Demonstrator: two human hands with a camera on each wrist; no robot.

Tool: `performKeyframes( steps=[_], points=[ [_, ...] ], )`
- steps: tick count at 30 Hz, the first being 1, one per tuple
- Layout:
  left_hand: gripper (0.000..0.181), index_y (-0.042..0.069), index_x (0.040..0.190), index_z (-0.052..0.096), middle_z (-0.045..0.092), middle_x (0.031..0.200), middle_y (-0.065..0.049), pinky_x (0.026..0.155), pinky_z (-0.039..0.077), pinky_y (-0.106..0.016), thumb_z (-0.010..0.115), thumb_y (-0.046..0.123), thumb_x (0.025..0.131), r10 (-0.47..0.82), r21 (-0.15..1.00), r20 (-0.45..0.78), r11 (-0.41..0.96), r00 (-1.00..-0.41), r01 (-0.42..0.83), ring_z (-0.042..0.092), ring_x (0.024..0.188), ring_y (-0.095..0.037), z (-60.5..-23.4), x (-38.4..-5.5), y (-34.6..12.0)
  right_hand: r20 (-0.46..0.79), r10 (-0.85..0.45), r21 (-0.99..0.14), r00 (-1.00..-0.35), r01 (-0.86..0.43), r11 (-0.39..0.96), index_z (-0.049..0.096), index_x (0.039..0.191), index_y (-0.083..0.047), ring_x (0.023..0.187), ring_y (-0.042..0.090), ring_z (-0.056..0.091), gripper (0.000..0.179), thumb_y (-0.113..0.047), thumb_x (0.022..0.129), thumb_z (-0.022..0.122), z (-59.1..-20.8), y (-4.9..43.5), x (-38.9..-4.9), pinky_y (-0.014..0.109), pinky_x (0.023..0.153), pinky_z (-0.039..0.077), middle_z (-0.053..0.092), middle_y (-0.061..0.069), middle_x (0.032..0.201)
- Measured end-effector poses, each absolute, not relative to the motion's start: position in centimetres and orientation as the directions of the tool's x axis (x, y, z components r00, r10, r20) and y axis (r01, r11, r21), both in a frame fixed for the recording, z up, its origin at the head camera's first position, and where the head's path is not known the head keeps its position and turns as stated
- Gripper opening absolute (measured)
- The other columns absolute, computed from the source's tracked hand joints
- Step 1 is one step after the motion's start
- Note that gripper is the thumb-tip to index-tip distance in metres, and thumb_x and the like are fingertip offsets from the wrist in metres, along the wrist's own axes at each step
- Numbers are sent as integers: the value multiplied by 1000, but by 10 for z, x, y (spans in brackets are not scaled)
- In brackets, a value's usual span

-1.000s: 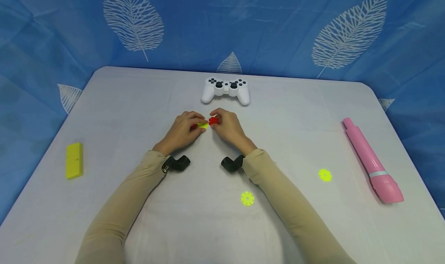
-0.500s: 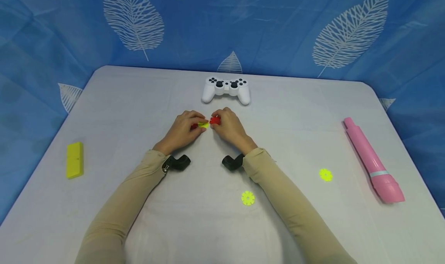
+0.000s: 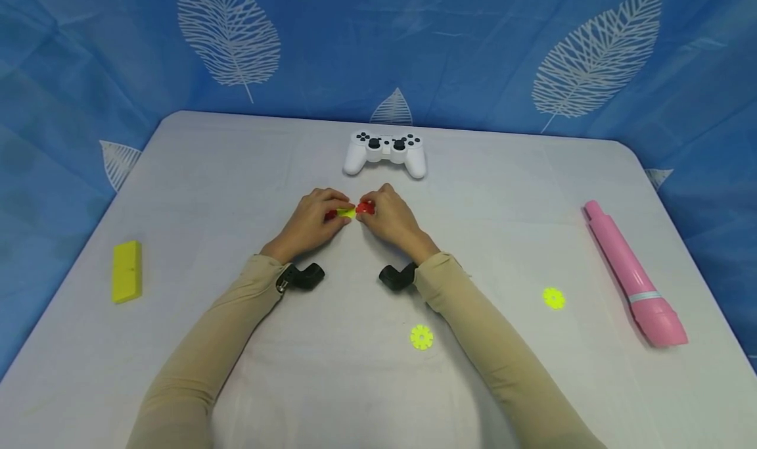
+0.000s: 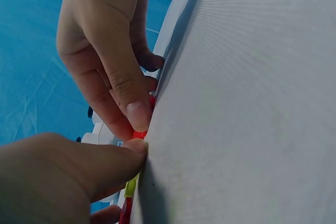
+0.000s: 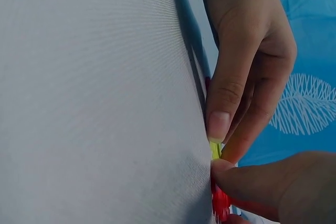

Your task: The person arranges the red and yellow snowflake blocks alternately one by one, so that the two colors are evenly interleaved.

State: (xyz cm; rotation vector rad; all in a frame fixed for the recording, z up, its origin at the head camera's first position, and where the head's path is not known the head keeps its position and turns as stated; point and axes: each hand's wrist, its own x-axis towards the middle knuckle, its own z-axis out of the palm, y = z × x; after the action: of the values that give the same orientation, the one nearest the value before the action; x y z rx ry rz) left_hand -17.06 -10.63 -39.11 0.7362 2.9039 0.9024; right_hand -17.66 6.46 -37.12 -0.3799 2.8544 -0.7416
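I stand by the table (image 3: 307, 377) and record the game controller (image 3: 385, 154) upon it, a hanging cloth (image 3: 331, 48) behind. Just before the controller is the right hand (image 3: 393, 220), with the left hand (image 3: 312, 220) before it and to its left; between the hands sit a small piece (image 3: 346, 213) and, right of that, a held disc (image 3: 365, 209). Well before the controller's right grip lies a loose disc (image 3: 422, 337), well left a block (image 3: 127, 273), well right a second disc (image 3: 554, 298), and farther right a torch-like item (image 3: 629, 268).

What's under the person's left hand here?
Under the left hand, part of a bright yellow plastic piece and, further in, part of a red plastic piece show. The hand covers the rest, so their full shapes cannot be seen.
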Motion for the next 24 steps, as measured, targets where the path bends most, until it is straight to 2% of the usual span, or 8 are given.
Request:
performKeyframes(
  steps=[13,24],
  points=[
    [28,8,111,65,58,118,-9,94,36,-44,62,20,85,447,540,139,714,-884,446,47,111,-25,-392,-171,-107,-36,-310,-381,-950,-274,883,62,116,-7,86,20,52,35,-25,86,61,-372,62,-168,30,69,47,53,13,106],
    [28,9,111,65,58,118,-8,94,36,-45,62,20,85,443,535,132,721,-887,440,47,111,-25,-391,-170,-107,-37,-344,-360,-938,-308,880,59,120,-8,94,23,53,41,-28,85,61,-371,65,-165,33,77,48,52,13,111]
  ],
)
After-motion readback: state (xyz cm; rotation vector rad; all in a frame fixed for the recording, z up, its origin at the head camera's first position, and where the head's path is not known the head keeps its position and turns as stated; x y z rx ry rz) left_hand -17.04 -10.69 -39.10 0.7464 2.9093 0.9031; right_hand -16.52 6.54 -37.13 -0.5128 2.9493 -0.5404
